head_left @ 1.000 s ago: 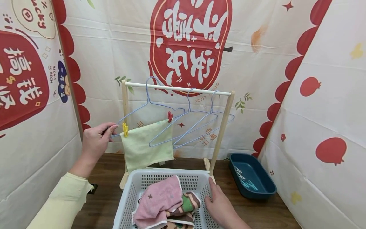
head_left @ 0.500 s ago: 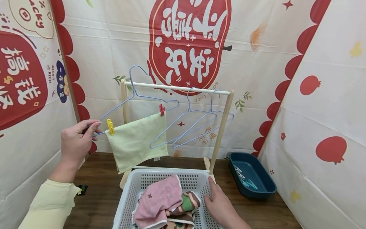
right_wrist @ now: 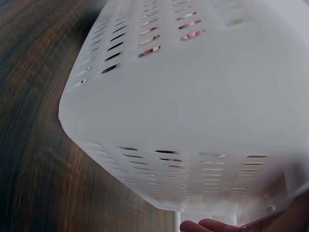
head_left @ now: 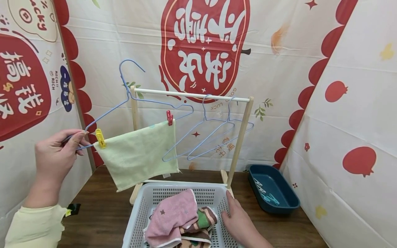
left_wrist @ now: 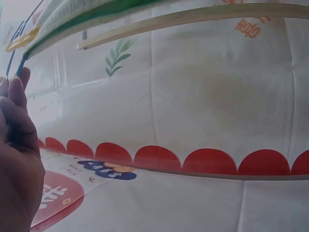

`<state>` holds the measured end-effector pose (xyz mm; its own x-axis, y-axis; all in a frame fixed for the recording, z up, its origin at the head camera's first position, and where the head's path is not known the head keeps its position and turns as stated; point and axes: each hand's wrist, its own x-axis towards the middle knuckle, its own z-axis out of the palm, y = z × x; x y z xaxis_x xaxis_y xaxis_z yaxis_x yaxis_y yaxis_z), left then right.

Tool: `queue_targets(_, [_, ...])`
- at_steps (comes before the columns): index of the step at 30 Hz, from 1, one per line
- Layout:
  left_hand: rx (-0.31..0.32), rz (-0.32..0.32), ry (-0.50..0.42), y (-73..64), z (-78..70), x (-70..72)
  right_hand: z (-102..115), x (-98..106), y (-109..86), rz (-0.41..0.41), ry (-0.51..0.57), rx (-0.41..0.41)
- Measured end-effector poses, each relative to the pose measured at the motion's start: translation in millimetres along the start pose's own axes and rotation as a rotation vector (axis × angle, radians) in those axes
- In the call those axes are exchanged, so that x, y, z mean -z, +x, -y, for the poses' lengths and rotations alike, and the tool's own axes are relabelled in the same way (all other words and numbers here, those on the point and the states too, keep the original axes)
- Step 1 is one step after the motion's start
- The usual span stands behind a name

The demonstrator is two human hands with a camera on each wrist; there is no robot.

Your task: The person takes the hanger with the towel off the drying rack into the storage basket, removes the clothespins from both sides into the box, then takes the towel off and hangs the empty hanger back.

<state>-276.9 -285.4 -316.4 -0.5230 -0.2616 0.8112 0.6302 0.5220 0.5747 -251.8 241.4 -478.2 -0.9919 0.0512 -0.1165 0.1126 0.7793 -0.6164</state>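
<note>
My left hand (head_left: 60, 151) pinches the left corner of a blue wire hanger (head_left: 107, 113) in the head view. The hanger's hook stands above the rail, apart from it. A pale green cloth (head_left: 139, 151) hangs from its lower bar, held by a yellow clothespin (head_left: 100, 138) and a red clothespin (head_left: 169, 117). In the left wrist view, the fingers (left_wrist: 18, 92) grip the wire beside the yellow clothespin (left_wrist: 23, 38). My right hand (head_left: 240, 220) holds the right rim of a light grey plastic basket (head_left: 149, 187), thumb inside. A pink towel (head_left: 173, 217) and a brown-green patterned towel (head_left: 203, 220) lie in it.
A wooden drying rack with a white rail (head_left: 186, 93) stands behind the basket. Two blue hangers (head_left: 214, 119) hang toward its right end. A dark blue bin (head_left: 257, 199) with white and teal clothespins (head_left: 270, 198) sits at right. Printed cloth walls surround the table (head_left: 102, 193).
My left hand has moved left with the hanger and green cloth. The hook, at the rail a second ago, has come up and off it. My right hand stays on the basket.
</note>
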Motion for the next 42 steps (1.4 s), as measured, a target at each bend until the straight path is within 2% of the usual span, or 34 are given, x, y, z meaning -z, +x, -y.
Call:
queue_targets(4, [0.041,0.031,-0.027,-0.5,-3.1,6.2,0,1,-0.2,-0.006,-0.007,0.009])
queue_targets(9, [0.061,0.08,-0.083,-3.2,-4.4,6.9,0,1,0.2,0.0,0.0,0.001])
queue_targets(15, [0.079,0.133,-0.231,-6.3,-3.3,4.6,-1,-1,0.7,0.007,0.008,-0.003])
queue_targets(21, [0.122,0.174,-0.381,-9.8,-0.6,3.6,-1,-1,0.6,0.004,0.005,0.005])
queue_targets(25, [0.142,0.21,-0.401,-12.4,-0.2,2.7,-1,-1,0.4,0.004,0.004,0.001])
queue_targets(36, [0.125,0.296,-0.484,-17.8,-2.5,-2.0,-1,-1,1.0,0.011,0.005,-0.002])
queue_targets(42, [0.078,0.366,-0.551,-20.7,-4.3,-9.1,1,-1,0.8,0.007,0.0,-0.001])
